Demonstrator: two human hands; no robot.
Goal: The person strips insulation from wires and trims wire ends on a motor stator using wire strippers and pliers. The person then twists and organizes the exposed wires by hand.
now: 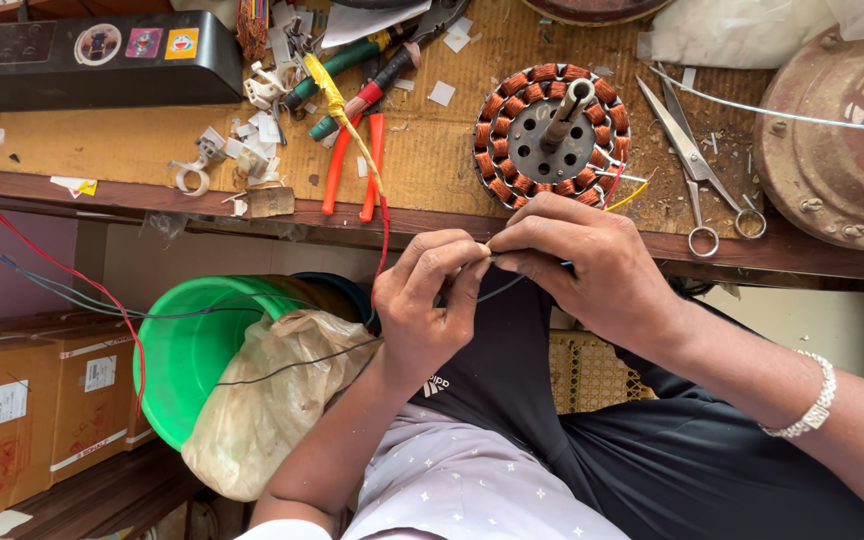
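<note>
Wire (302,362) end hidden between fingers (457,262)

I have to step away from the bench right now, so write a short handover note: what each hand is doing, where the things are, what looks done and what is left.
Left hand: pinching a thin dark wire at the fingertips, in front of the bench edge.
Right hand: pinching the same spot from the other side; the fingertips of both hands meet.
Stator with copper coils lies flat on the wooden bench, its leads running toward the hands.
Scissors lie right of the stator, red-handled pliers left of it.
Done: the coils look wound.
Left: the wire work between the fingers is unfinished; the joint itself is hidden.
</note>
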